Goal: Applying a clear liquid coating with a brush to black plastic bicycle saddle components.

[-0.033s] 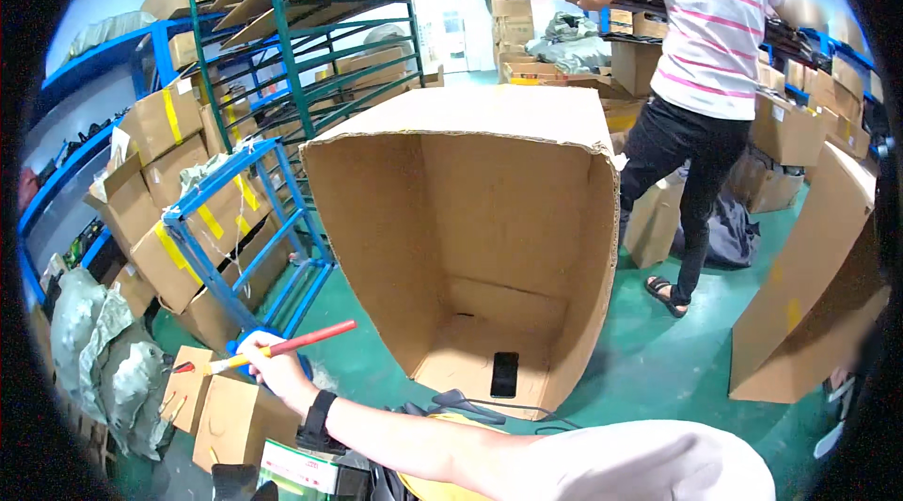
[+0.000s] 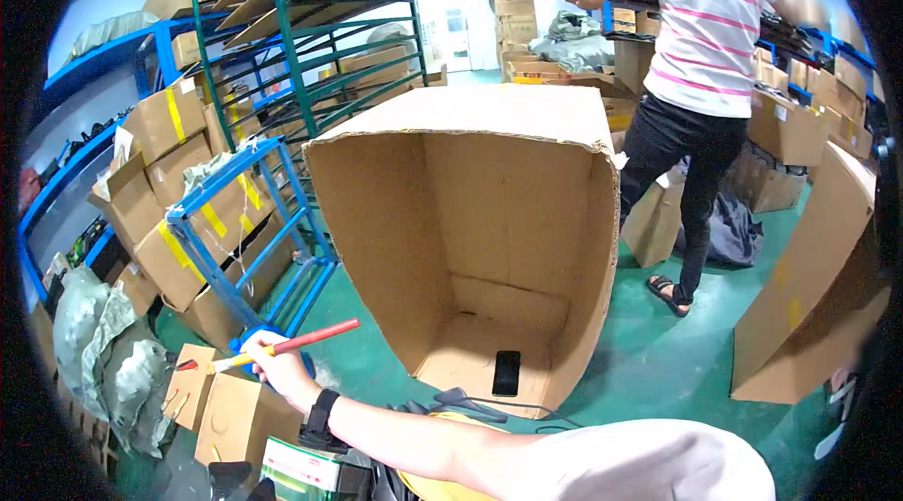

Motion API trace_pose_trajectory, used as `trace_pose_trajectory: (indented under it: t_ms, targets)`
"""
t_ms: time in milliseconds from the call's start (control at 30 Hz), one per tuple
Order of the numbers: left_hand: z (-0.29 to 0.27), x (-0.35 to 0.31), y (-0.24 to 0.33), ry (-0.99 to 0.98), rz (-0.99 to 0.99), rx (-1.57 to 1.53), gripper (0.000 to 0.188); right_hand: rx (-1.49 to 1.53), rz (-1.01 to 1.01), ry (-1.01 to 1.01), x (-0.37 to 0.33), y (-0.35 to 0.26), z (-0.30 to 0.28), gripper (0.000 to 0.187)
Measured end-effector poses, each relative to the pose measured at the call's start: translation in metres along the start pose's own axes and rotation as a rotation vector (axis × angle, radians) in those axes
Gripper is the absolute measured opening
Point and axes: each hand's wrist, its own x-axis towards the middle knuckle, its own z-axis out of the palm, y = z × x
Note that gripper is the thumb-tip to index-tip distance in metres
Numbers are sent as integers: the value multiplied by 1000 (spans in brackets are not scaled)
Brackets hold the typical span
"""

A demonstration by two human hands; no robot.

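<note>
My right hand (image 2: 277, 371) reaches across to the left, a dark band round its wrist. Its fingers are closed round a slim stick (image 2: 320, 334), red on its right part, yellow further left and pale at the left end. A round blue thing (image 2: 306, 362) lies partly hidden behind this hand. Below are a small cardboard box (image 2: 246, 416) and a cardboard piece (image 2: 191, 383) beside it. A large cardboard box (image 2: 513, 219) stands in front of me, its open side facing me. Inside, on its bottom panel, lies a black phone (image 2: 506, 373). My left hand does not show.
Left stand a blue metal frame (image 2: 299, 219), stacked cartons (image 2: 174, 172) and grey-green sacks (image 2: 127, 365). A green rack (image 2: 282, 31) holds cardboard sheets. Another person (image 2: 701, 78) carries dark flat pieces at the back right. A bent cardboard panel (image 2: 800, 285) stands at right.
</note>
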Motion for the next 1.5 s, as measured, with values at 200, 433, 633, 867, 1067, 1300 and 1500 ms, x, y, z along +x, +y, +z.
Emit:
trace_pose_trajectory:
  t_ms: [200,433,633,867,1067,1300,1500]
  targets:
    - [-8,-61,-12,205,-247,-514,19,18,-15,-32,-18,-5,13,13]
    - [-52,-93,-69,336,-36,-512,28,-25,22,-56,-37,-38,45,19]
    - [-21,-122,-36,313,33,-562,27,-80,-55,-326,-32,-48,17,15]
    - [-15,-158,-7,322,9,-511,24,-35,46,-550,-78,-54,58,17]
    - [-7,-159,-1,309,-8,-406,22,-93,71,-786,-101,-45,76,17]
    - [0,-155,0,293,19,-383,23,-210,87,-957,-124,-35,93,16]
    - [-3,-155,2,307,12,-343,25,-359,-96,-995,-129,-23,105,14]
